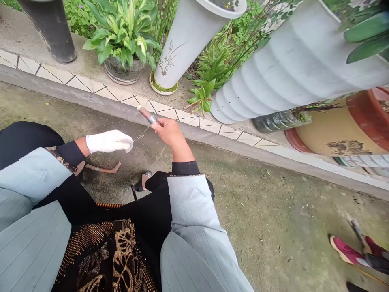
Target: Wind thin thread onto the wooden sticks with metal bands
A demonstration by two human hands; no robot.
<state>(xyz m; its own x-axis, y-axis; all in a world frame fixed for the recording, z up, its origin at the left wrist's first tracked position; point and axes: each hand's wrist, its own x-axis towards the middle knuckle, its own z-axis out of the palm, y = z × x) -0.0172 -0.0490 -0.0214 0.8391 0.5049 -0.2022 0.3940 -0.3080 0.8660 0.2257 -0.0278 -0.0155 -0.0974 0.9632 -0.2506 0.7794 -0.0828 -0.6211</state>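
Note:
My right hand (170, 132) is bare and wrapped around a short brown wooden stick (144, 113) with a pale cut end. Grey wire (152, 119) is wound round the stick just ahead of my fingers. A thin strand (141, 134) runs from there down to my left hand (109, 142). That hand wears a white glove, and its fingers are closed on the strand. Below the glove is a bent wooden stick (103, 168) with a band of wire around it; its near end is hidden by my sleeve.
A low tiled ledge (114, 94) crosses in front, bearing a leafy plant (127, 36), a tall white pot (185, 40), a ribbed grey pot (273, 65) and a tan pot (331, 125). Another person's red shoe (346, 249) shows on the concrete at lower right.

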